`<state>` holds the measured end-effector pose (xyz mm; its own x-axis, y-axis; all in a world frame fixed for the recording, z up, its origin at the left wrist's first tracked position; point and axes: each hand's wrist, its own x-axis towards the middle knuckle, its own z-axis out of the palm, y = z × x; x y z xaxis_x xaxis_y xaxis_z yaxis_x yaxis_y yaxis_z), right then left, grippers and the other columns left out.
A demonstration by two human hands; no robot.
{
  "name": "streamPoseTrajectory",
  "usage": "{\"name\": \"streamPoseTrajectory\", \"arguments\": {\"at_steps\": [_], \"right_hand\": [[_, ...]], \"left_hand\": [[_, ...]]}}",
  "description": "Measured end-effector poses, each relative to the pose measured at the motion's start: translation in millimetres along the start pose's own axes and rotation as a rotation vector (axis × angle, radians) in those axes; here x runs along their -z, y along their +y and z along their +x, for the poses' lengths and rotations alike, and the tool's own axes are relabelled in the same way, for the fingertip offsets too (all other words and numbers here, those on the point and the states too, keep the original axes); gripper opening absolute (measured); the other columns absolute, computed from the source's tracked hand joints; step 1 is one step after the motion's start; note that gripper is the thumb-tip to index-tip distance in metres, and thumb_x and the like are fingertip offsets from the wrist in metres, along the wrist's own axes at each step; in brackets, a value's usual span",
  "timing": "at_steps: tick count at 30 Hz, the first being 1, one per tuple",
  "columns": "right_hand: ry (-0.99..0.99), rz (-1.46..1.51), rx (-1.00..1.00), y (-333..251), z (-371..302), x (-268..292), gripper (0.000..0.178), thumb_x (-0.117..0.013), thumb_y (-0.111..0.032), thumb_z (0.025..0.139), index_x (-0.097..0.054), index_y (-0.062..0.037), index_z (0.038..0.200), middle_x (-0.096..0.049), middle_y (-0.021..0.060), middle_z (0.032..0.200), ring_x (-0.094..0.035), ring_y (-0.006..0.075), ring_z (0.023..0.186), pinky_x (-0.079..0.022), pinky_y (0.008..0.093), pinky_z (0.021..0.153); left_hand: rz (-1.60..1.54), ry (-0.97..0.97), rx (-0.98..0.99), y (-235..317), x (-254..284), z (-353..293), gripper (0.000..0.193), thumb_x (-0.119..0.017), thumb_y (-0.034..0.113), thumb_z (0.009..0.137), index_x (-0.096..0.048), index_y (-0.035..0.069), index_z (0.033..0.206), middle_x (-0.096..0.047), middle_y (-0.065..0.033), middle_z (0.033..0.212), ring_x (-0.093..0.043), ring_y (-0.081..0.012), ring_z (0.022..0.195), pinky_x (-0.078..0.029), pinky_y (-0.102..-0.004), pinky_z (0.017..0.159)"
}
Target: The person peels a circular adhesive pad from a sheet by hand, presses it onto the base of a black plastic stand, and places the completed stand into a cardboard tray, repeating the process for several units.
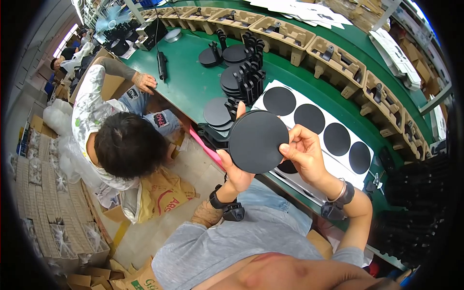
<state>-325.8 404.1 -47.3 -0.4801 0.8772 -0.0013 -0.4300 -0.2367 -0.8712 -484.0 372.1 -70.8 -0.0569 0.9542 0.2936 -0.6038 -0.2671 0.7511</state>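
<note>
Black disc (257,141): flat, round, matte; held upright in the air between both hands, just off the near edge of the green tabletop (186,87).

Left hand (237,169): under and behind the disc's lower left rim; grip pinching the disc, thumb at the rim, one fingertip showing above its top edge. Black band on the wrist.

Right hand (303,153): at the disc's right rim; grip pinching the disc, fingers curled over the edge. Bracelet and black band on the wrist.

White sheet (309,140): lies flat along the near edge of the tabletop, behind the hands, carrying a row of black round pads.

Stacks of black discs and stands (239,77): middle of the tabletop, beyond the sheet.

Cardboard trays (333,53): a curved row along the far edge of the tabletop, each holding a small dark part.

Another person (128,145): bent low at the left end of the tabletop, one hand (144,82) resting on its edge.
</note>
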Motion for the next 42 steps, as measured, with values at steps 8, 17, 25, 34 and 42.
{"name": "streamPoseTrajectory", "arguments": {"at_steps": [8, 17, 25, 34, 42], "right_hand": [[0.045, -0.093, 0.103, -40.9, 28.5, -49.0, 0.015, -0.066, 0.002, 0.086, -0.051, -0.0012, 0.084, -0.060, 0.0066, 0.086, -0.066, 0.0119, 0.074, -0.054, 0.0231, 0.063], [0.072, -0.530, -0.150, -70.7, 52.3, -50.9, 0.026, -0.075, -0.005, 0.080, -0.054, -0.0012, 0.066, -0.064, 0.0065, 0.069, -0.067, 0.0126, 0.061, -0.054, 0.0221, 0.051], [0.161, -1.225, 0.360, -52.5, 39.8, -42.7, 0.048, -0.089, -0.021, 0.063, -0.044, -0.0027, 0.062, -0.065, 0.0121, 0.076, -0.069, 0.0221, 0.079, -0.050, 0.0299, 0.059], [-0.201, -1.343, 1.320, 16.7, -65.9, 6.4, 0.026, -0.068, -0.005, 0.076, -0.069, -0.0032, 0.101, -0.068, 0.0117, 0.108, -0.066, 0.0315, 0.102, -0.059, 0.0379, 0.074], [0.402, -0.720, 0.678, 0.5, -52.7, 21.8, 0.027, -0.063, 0.003, 0.081, -0.068, 0.0016, 0.107, -0.072, 0.0106, 0.094, -0.067, 0.0112, 0.079, -0.053, 0.0246, 0.068]], "left_hand": [[-0.023, -0.120, -0.015, 53.6, -7.2, 44.4, 0.096, -0.050, 0.062, 0.080, -0.007, 0.016, 0.152, -0.043, -0.0275, 0.136, -0.051, -0.0448, 0.119, -0.043, -0.0537, 0.101], [0.099, -0.122, -0.005, 64.6, -5.7, 40.7, 0.093, -0.056, 0.044, 0.070, -0.016, 0.012, 0.147, -0.045, -0.0300, 0.132, -0.051, -0.0419, 0.120, -0.046, -0.0508, 0.099], [-0.061, -0.061, -0.068, 71.9, -16.9, 34.5, 0.091, -0.049, 0.046, 0.077, -0.007, 0.014, 0.152, -0.039, -0.0280, 0.139, -0.050, -0.0436, 0.119, -0.043, -0.0513, 0.100], [0.138, -0.054, -0.238, -20.7, -34.9, -54.6, 0.092, -0.063, 0.052, 0.079, -0.016, 0.013, 0.148, -0.033, -0.0146, 0.145, -0.042, -0.0390, 0.128, -0.036, -0.0483, 0.108], [0.061, -0.198, 0.169, -55.7, 2.1, -52.3, 0.068, -0.063, 0.041, 0.083, -0.040, 0.000, 0.131, -0.048, -0.0114, 0.130, -0.052, -0.0272, 0.115, -0.041, -0.0467, 0.101]]}}
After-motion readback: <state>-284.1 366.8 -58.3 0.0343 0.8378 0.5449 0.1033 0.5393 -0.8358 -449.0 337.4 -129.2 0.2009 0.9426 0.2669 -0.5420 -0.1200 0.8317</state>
